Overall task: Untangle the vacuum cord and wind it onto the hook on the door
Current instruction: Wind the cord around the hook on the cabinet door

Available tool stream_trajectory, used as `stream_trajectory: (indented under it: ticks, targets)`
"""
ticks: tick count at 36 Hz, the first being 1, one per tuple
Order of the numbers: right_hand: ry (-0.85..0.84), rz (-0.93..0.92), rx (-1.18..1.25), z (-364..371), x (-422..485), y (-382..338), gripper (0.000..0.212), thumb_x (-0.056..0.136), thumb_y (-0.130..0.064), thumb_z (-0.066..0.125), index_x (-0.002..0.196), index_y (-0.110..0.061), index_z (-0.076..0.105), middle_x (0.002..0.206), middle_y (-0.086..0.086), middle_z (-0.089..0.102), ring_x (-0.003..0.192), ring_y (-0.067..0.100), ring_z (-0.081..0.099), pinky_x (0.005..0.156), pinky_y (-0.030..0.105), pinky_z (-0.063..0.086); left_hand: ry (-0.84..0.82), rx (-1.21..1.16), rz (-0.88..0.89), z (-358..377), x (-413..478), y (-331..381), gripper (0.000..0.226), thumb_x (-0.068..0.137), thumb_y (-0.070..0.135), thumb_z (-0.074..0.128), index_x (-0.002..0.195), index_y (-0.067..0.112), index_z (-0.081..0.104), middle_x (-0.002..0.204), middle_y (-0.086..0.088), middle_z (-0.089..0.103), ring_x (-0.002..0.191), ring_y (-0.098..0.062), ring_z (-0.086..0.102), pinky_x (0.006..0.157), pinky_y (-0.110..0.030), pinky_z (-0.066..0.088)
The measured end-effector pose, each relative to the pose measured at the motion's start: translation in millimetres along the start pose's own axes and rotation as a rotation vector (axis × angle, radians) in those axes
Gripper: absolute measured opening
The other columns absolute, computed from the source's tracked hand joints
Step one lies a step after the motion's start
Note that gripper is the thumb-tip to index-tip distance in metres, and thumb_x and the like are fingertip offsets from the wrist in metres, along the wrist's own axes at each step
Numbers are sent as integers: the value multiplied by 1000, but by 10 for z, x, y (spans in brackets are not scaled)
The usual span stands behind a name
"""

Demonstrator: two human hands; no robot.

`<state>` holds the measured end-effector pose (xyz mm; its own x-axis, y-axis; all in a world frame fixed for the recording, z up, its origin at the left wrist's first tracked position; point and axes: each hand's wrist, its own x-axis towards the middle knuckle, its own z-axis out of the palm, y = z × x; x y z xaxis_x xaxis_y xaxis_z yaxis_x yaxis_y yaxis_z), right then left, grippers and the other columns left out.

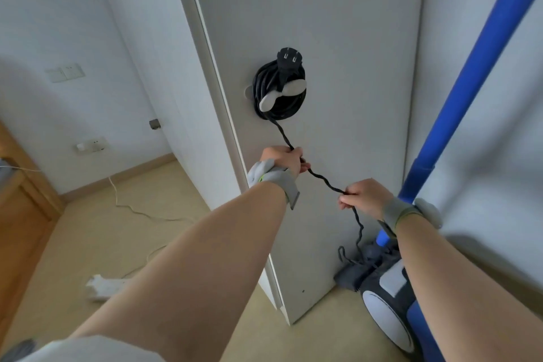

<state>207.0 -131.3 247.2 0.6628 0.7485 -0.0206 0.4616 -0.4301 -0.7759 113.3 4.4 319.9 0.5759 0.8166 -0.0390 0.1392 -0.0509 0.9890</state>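
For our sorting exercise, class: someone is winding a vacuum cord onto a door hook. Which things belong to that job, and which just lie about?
Job: vacuum cord, plug, door hook, door, vacuum cleaner, left hand and right hand gripping the cord.
Lying about: white power strip, white cable, light switch, wall socket.

The black twisted cord (262,84) sits coiled on the grey plastic hook (282,92) on the grey flat door (323,23). It runs down to the left hand (286,160), rightward and lower to the right hand (364,197), then down to the blue-and-white vacuum (385,297) on the floor (102,229).
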Motion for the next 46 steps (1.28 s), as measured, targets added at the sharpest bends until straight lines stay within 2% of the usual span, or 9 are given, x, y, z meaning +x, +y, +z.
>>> stream_trajectory:
  ticks: [2,5,15,19,24,31,38,43,46]
  targets:
    - [74,1,64,-23,12,-21,24,88,-7,56,66,-11,66,67,-1,66,63,6,60,51,-2,39,15,-8,-4,-35,36,3,27,91,4,54,64,3,55,56,-9,59,34,-7,57,43,-15,51]
    - [202,-5,129,-69,41,-71,27,85,-6,58,58,-10,64,59,0,62,49,2,55,44,2,36,25,0,-14,-83,75,11,25,91,6,56,66,3,56,50,-7,61,35,-8,59,46,-16,53]
    - [356,-22,367,-83,127,-111,27,81,-3,60,55,-8,66,47,-5,62,41,0,53,58,19,44,33,-26,9,-105,36,21,21,93,7,55,72,2,55,59,-11,59,32,-7,56,40,-16,50]
    - [346,-38,478,-119,126,-183,30,84,-1,58,56,-11,65,44,-4,63,62,26,60,69,34,51,36,-42,11,-94,16,27,18,94,7,52,77,0,55,60,-11,58,30,-7,55,37,-16,48]
    - [367,-118,626,-251,72,-387,31,91,2,50,65,-9,63,46,-2,63,62,29,56,65,30,55,-4,-87,34,-54,-51,-44,26,96,19,51,73,8,58,64,-6,61,39,-8,59,43,-18,50]
    - [279,-165,647,-346,5,-530,29,95,3,43,72,-6,60,67,12,62,51,11,65,62,23,57,-47,-181,-14,-20,-130,-85,36,96,34,50,72,9,61,69,-3,65,48,-9,62,48,-20,50]
    - [237,-137,700,-319,-16,-562,25,96,0,43,77,-1,59,68,14,62,48,8,66,59,20,57,-186,-293,-151,68,-257,-135,57,102,45,24,84,7,62,83,-4,65,67,-18,61,56,-25,47]
    - [228,-112,742,-345,-25,-561,26,97,1,40,78,-2,58,70,12,62,53,9,67,69,26,57,-149,-255,-247,296,-266,-211,29,102,17,29,119,11,52,88,-5,61,61,-19,58,45,-23,44]
    - [222,-101,766,-348,-23,-576,23,97,3,39,82,2,58,70,13,60,62,18,65,82,37,53,-245,-119,-340,438,-312,-348,20,101,12,30,106,17,49,95,-5,58,54,-18,57,43,-22,43]
